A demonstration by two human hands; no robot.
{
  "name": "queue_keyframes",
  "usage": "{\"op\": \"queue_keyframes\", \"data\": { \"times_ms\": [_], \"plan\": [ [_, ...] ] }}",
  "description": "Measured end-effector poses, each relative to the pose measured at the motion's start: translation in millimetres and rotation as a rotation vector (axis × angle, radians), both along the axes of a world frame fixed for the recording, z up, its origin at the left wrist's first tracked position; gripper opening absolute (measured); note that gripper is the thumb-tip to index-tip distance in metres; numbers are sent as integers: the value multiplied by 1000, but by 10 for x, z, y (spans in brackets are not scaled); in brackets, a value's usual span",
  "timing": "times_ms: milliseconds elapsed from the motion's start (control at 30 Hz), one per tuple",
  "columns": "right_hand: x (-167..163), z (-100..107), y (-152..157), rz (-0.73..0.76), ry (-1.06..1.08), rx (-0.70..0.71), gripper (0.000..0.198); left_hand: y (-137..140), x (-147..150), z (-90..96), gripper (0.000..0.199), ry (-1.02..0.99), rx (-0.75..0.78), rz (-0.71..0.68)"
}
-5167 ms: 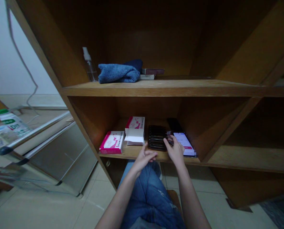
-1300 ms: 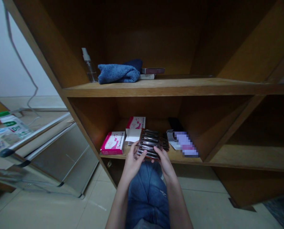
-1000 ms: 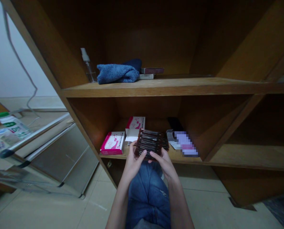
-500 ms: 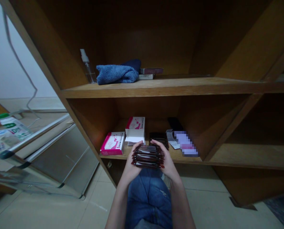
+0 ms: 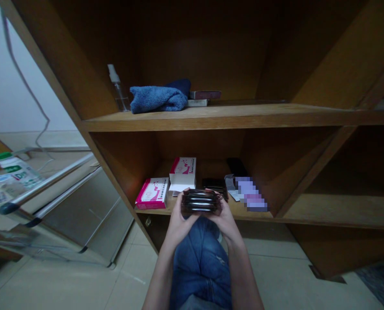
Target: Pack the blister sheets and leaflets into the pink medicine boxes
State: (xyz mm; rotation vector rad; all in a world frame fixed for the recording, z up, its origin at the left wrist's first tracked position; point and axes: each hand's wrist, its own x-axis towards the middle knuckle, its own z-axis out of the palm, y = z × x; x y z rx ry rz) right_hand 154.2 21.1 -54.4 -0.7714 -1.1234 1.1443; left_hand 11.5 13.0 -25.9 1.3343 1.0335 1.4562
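A stack of dark brown ampoules point(image 5: 201, 202), glossy and lying side by side in strips, is held between my two hands in front of the lower shelf. My left hand point(image 5: 180, 220) grips its left end, the thumb underneath near the front. On the right end my right hand point(image 5: 224, 219) is closed in the same way. Just behind the stack, more dark brown strips point(image 5: 218, 185) lie on the shelf, partly hidden. An opened pink and white box point(image 5: 183, 168) has its white flap towards me. Left of it lies another pink and white box point(image 5: 153, 192).
A folded leaflet point(image 5: 231, 186), a blurred-out purplish item point(image 5: 251, 193) and a black flat object point(image 5: 237, 166) lie right on the lower shelf point(image 5: 192, 213). Above are a spray bottle point(image 5: 118, 90), blue towel point(image 5: 159, 99) and flat boxes point(image 5: 205, 95). A metal-framed cart point(image 5: 78, 211) stands left.
Both hands have tipped the stack of ampoules and raised it slightly, so its long side now faces me. My thumbs have come round to the near, lower side.
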Motion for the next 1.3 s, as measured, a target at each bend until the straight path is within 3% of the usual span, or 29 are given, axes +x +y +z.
{"op": "queue_keyframes", "data": {
  "times_ms": [167,467,800,900,1067,1167,1300],
  "plan": [
    [-2,17,-16,20,11,-80,47,25,-24,-38,54,90,7,77],
    [-21,78,-46,193,-74,-239,44,49,20,-2,46,-186,-192,96],
    [37,135,-50,195,-123,-136,42,41,23,25,55,-422,-354,57],
    [205,169,-25,69,-140,-178,49,12,35,52,53,-444,-369,62],
    [637,253,202,-378,-217,-186,63,-7,19,77,51,-470,-373,77],
    [858,237,423,-479,-421,-215,61,2,12,79,52,-495,-376,70],
    [992,147,669,-547,-638,-194,44,21,20,72,51,-512,-402,86]
  ]
}}
